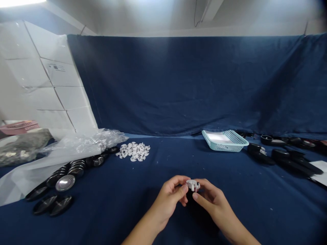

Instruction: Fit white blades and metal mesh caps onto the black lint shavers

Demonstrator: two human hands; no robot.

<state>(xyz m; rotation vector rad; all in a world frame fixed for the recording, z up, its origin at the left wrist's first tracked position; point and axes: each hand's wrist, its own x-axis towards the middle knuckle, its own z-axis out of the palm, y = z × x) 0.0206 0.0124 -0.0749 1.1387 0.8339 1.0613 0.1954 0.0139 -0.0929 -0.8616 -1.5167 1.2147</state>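
Both hands meet low in the middle of the head view, over the blue cloth. Between them is a small white plastic part [192, 184] with a thin tab pointing down and a dark spot at its right end. My left hand [171, 194] pinches its left side between thumb and fingers. From the right, my right hand [211, 197] grips the other side, fingers curled behind it and thumb below. The fingers cover parts of the piece. Farther back on the left lies a heap of small white plastic pieces [134, 151].
Black round lids [76, 167] and clear plastic wrap [87, 143] lie to the left. A light blue basket [226, 147] holding white sheets stands at the back right. Black plastic parts [286, 158] spread along the right. A blue curtain [173, 85] hangs behind the table.
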